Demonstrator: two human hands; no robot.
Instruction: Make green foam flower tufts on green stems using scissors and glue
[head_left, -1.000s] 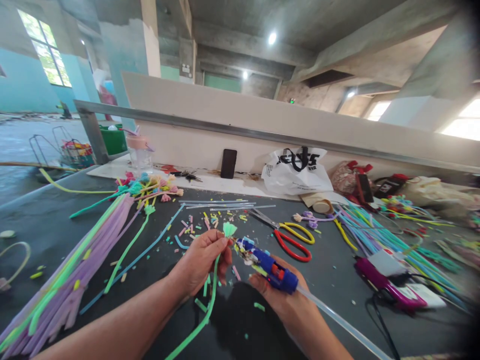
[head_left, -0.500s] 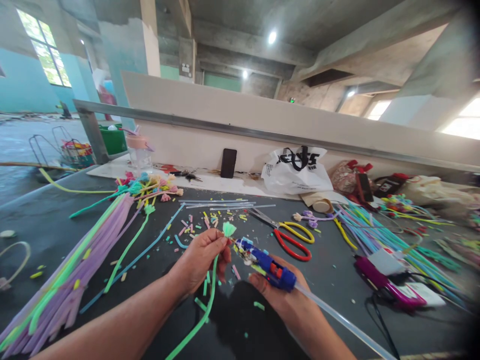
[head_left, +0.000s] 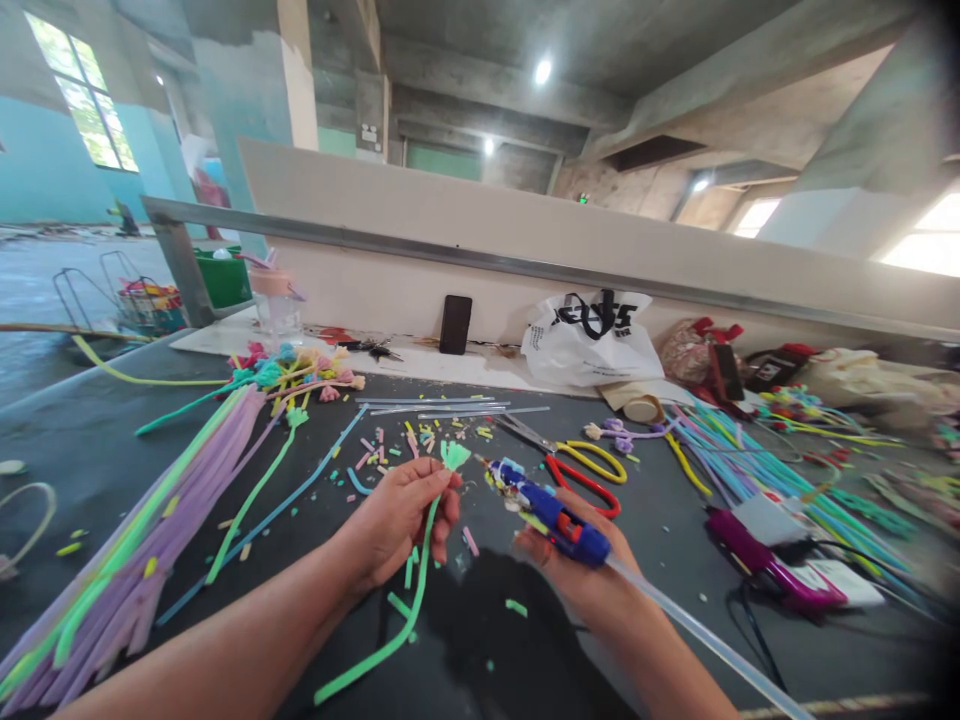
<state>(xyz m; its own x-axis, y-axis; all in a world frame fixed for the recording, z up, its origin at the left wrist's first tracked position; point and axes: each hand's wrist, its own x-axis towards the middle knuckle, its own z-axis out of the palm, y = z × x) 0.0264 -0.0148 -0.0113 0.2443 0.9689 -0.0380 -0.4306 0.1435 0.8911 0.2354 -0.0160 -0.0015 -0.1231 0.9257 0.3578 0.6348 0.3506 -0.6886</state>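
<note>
Pinched in my left hand [head_left: 409, 515] is a green pipe cleaner [head_left: 415, 610]. Its tufted, flower-like tip stands above my fingertips and its stem hangs down toward me. My right hand [head_left: 581, 570] is wrapped round a blue hot glue gun [head_left: 551, 515], and a long clear glue stick [head_left: 697, 630] runs out of its back end. The gun's nozzle, crusted with residue, points at the green tip but is a short way apart from it. Scissors [head_left: 581, 465] with one red and one yellow handle lie open just beyond my right hand.
Purple and green pipe cleaners [head_left: 180, 530] lie bundled on the left, blue ones [head_left: 735, 450] on the right. Cut scraps [head_left: 516, 607] dot the dark table. Glue sticks [head_left: 442, 408], a phone [head_left: 456, 325], a white bag [head_left: 589, 340] and a magenta device [head_left: 772, 565] with a cord lie around.
My right hand has drawn the glue gun back to the right, away from the green tip. My left hand keeps its pinch and has barely shifted.
</note>
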